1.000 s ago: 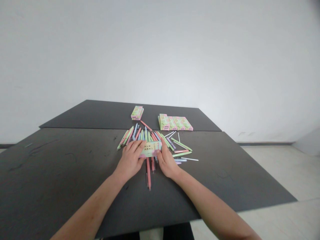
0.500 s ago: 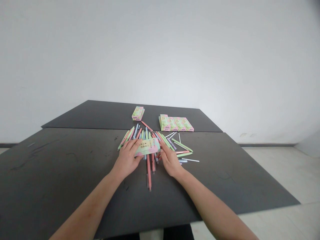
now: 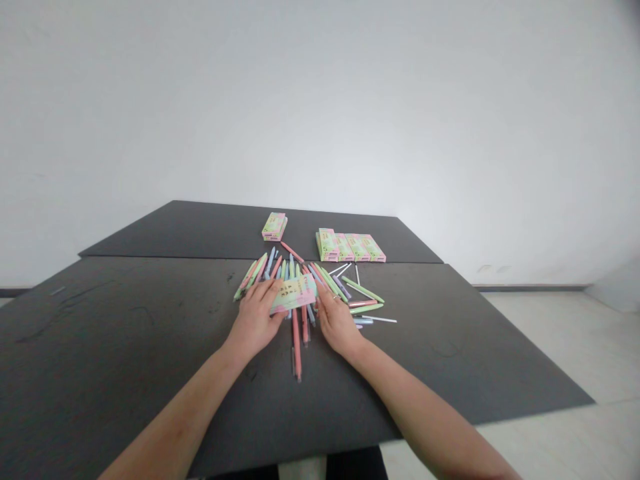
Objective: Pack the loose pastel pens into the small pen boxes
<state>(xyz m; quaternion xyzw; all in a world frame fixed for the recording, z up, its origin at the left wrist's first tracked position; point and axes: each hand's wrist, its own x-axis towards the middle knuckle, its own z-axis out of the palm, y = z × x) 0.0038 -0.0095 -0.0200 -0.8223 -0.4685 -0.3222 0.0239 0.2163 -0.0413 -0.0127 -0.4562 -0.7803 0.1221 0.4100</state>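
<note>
My left hand [image 3: 256, 321] grips the left end of a small pastel green, yellow and pink box [image 3: 295, 293] with printed lettering, thumb at its near edge. At the box's right end, my right hand [image 3: 340, 323] has its fingers bent close together against the end; whether they pinch a flap or a pen there is hidden. The box is held above a spread of green, pink and blue pens [image 3: 256, 275]. A pink pen [image 3: 297, 343] points toward me below the box.
Thin white sticks [image 3: 380, 319] and more pens [image 3: 364, 290] lie to the right. Farther back on the black table [image 3: 150, 360] are a row of similar boxes [image 3: 355, 248] and a short stack of boxes [image 3: 275, 227]. A pale wall [image 3: 320, 100] rises behind.
The right hand's fingers have shifted slightly at the box's right end. My left hand keeps its hold on the box, and the view has moved a little.
</note>
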